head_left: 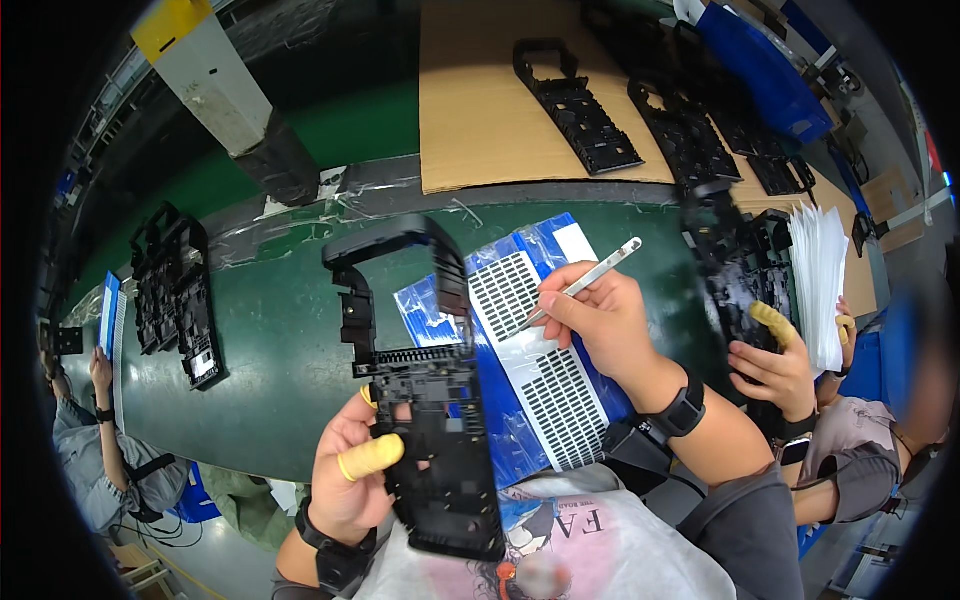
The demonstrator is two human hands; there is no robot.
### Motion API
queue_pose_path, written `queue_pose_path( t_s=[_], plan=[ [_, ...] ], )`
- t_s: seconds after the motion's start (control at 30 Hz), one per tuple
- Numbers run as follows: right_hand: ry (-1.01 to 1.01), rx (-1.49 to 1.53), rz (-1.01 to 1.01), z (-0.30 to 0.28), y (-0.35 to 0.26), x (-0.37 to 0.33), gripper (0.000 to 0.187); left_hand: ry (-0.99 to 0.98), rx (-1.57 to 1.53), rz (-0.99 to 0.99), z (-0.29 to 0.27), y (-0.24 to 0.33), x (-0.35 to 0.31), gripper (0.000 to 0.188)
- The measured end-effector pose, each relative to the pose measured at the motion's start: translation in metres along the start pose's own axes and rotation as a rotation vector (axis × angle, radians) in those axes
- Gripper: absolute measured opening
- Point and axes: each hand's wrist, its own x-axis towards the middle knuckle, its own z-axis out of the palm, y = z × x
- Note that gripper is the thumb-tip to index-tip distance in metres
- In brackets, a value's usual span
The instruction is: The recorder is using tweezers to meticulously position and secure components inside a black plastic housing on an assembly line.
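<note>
In the head view, the left hand point(345, 480), at the lower centre-left of the frame, grasps a black plastic frame point(440, 490) by its left edge; the thumb, in a yellow finger cot point(370, 457), presses on its near face. The black plastic frame stands tilted in the centre, its looped end toward the top and its broad plate reaching down in front of the person's shirt point(600, 545). The right hand point(608, 318), right of centre, has its grip pinched around silver tweezers point(612, 262), whose tips point down and left to a white sheet point(565, 410) with rows of dark rectangles; whether they touch it I cannot tell. The sheet lies over blue wrapping point(515, 440) on the green surface point(270, 350). More black frames point(178, 295) rest at the left, and another single frame point(585, 125) lies on cardboard point(465, 120) at the upper centre. At the right, a co-worker's hand point(778, 372), with a yellow-covered finger, is beside dark parts point(745, 270) and a stack of white sheets point(817, 290).
</note>
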Motion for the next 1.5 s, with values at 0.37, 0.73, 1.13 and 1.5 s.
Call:
queue_pose_path(
  t_s=[0.37, 0.73, 1.13, 1.5],
  plan=[
    [-0.01, -0.014, 0.002, -0.005, 0.0, 0.007, 0.008, -0.012, 0.006, 0.384, 0.03, 0.039, 0.034, 0.042],
    [-0.116, 0.245, -0.612, 0.049, -0.127, -0.026, 0.012, -0.346, 0.028, 0.376, 0.101, 0.077, 0.053, 0.043],
    [-0.038, 0.213, -0.457, 0.076, -0.114, -0.004, 0.015, -0.384, -0.053, 0.377, 0.098, 0.087, 0.053, 0.044],
    [-0.053, 0.19, -0.442, 0.072, -0.113, 0.002, 0.016, -0.343, -0.027, 0.386, 0.097, 0.086, 0.057, 0.043]
  ],
)
